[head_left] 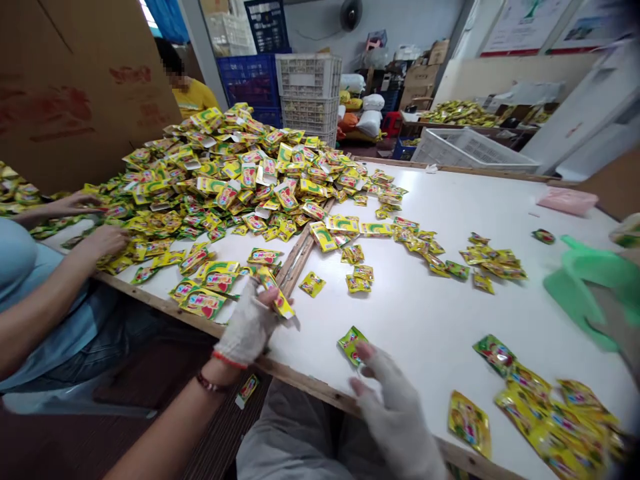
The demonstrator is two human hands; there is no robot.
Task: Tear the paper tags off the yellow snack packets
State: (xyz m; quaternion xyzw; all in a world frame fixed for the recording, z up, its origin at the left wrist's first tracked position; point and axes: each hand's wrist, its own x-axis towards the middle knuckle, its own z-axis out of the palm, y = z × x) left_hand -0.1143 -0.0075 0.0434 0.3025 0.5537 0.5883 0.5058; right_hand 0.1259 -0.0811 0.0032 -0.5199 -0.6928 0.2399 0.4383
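My left hand [249, 323], in a white fingerless glove, is closed on a yellow packet [278, 298] at the near edge of the white table [435, 320]. My right hand [395, 407], gloved the same way, pinches a small green-and-yellow sachet [352, 345] just above the tabletop. A big heap of yellow and green packets [230, 180] covers the far left of the table. Small loose sachets [359, 277] lie between the heap and my hands. Another cluster of packets [545, 413] lies at the near right.
A co-worker in a light blue top sits at my left, with both hands [103, 240] in the heap. Another person in yellow sits behind the pile. White crates [470, 150], blue crates and cardboard boxes stand beyond the table. A green-gloved hand [590, 287] shows at the right edge.
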